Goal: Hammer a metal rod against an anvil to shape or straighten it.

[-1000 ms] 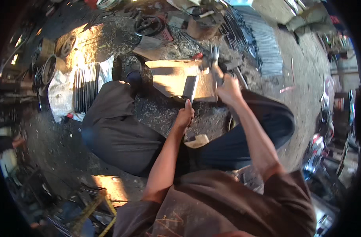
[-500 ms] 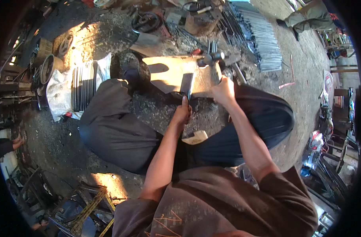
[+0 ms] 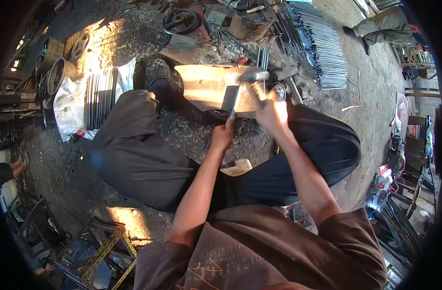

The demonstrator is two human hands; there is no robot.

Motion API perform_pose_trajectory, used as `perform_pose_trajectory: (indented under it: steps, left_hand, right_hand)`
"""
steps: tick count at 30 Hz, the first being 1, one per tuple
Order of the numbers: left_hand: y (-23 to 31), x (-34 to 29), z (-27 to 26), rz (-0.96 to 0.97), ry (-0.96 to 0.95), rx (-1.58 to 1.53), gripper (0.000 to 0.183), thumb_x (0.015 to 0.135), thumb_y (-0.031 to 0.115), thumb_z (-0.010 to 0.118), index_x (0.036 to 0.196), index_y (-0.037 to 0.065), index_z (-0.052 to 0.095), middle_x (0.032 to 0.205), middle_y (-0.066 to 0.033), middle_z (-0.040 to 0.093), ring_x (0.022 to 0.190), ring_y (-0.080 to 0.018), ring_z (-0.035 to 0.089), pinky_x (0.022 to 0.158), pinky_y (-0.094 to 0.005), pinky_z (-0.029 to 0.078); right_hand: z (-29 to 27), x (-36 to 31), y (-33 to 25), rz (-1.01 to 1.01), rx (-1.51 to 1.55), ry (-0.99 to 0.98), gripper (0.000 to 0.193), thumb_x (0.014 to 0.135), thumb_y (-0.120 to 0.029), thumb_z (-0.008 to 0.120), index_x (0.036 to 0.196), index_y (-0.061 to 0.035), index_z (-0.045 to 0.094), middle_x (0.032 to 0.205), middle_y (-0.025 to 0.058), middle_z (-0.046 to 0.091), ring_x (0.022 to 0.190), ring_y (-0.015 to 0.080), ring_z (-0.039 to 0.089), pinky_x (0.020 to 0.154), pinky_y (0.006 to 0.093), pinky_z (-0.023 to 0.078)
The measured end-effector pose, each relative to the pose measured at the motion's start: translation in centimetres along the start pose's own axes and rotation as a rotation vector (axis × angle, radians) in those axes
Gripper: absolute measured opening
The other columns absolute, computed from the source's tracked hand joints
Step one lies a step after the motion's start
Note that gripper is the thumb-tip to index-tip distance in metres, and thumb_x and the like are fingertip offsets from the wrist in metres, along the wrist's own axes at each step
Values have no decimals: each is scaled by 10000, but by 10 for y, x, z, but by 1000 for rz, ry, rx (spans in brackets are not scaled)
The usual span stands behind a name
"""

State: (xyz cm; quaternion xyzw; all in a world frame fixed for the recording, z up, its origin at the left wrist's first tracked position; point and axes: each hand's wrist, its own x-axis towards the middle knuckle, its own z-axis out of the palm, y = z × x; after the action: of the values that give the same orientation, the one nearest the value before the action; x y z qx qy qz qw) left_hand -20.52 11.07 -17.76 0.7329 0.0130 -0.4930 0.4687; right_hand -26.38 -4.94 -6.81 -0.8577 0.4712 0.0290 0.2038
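My left hand [image 3: 223, 136] is closed round the narrow end of a flat dark metal blade [image 3: 230, 99], thumb along its top. The blade points away from me over a sunlit, worn flat-topped block [image 3: 201, 82]; whether it touches the block I cannot tell. In my right hand [image 3: 272, 117], fingers wrapped round its light handle, is a hammer [image 3: 254, 75]. Its dark head is blurred and hangs above the block, just beyond and right of the blade tip. A red-handled tool [image 3: 241, 61] lies at the block's far edge.
Many thin metal rods [image 3: 322, 46] lie in rows at the far right. More dark strips [image 3: 101, 96] rest on a white sack [image 3: 69, 108] at left. A handwheel [image 3: 181, 21] lies beyond the block. A yellow-edged metal frame [image 3: 93, 256] stands lower left. Another person's legs [image 3: 385, 26] show upper right.
The hammer has swung, its head now blurred and a little further left, with the handle more tilted. My left hand and the blade have shifted only slightly. The hammer's shadow has left the block's left part.
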Motion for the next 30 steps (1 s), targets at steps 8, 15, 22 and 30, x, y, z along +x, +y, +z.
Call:
perform_pose_trajectory:
  steps: [8, 15, 22, 30]
  left_hand:
    - [5, -3, -4, -41, -9, 39, 714, 945, 579, 443, 769, -87, 631, 714, -217, 630, 711, -366, 634, 685, -466, 461]
    - [2, -1, -2, -4, 31, 118, 732, 938, 603, 426, 801, -82, 644, 810, -285, 651, 873, -446, 643, 786, -485, 466]
    - [4, -8, 3, 88, 8, 103, 743, 917, 626, 446, 828, -81, 655, 820, -320, 638, 910, -452, 639, 795, -480, 461]
    - [7, -7, -3, -25, -16, 103, 746, 934, 622, 422, 811, -76, 652, 850, -313, 649, 908, -461, 632, 783, -485, 462]
  right_hand:
    - [-123, 8, -62, -297, 321, 313, 171, 745, -73, 688, 889, -12, 620, 763, 123, 655, 702, 198, 641, 608, 375, 500]
    - [-55, 15, -53, -608, 1067, 641, 35, 817, 4, 662, 812, -3, 628, 680, 73, 627, 591, 155, 585, 610, 311, 497]
    - [-61, 26, -38, -219, -112, 80, 269, 702, -98, 578, 925, 51, 592, 870, 289, 655, 883, 438, 652, 770, 494, 513]
    - [-141, 3, -77, -708, 1004, 473, 132, 835, 30, 623, 722, -36, 599, 612, 52, 607, 463, 95, 587, 402, 211, 409]
